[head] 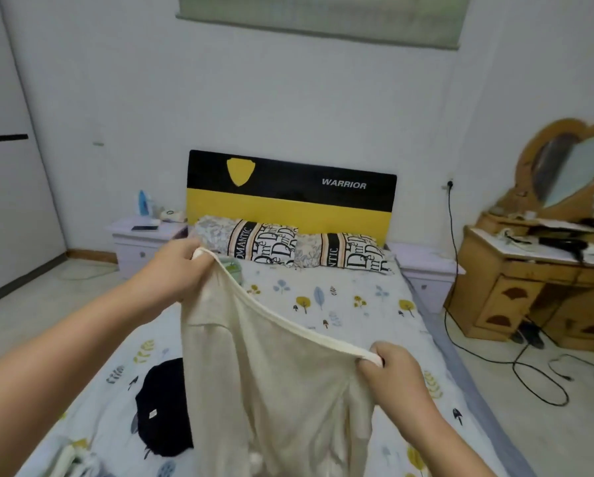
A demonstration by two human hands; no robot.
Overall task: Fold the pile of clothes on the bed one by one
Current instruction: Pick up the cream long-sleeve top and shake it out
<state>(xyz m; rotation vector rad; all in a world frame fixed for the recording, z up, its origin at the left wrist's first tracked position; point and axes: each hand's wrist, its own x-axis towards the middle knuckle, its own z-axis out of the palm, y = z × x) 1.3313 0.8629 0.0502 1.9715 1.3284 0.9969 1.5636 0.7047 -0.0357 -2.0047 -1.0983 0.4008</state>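
I hold a cream-coloured garment (274,383) up above the bed (350,304). My left hand (175,266) grips one end of its ribbed edge, high and to the left. My right hand (392,370) pinches the other end, lower and to the right, so the edge runs taut on a slant between them. The cloth hangs down in loose folds and hides the middle of the bed. A black garment (164,407) lies flat on the sheet to the left, partly behind the cream one. More pale cloth (71,459) shows at the bottom left edge.
Two patterned pillows (288,246) lie against the black-and-yellow headboard (288,197). A lilac nightstand (144,242) stands left of the bed, another (426,270) on the right. A wooden dresser with a heart mirror (543,270) stands at the right, with black cables (529,370) across the floor.
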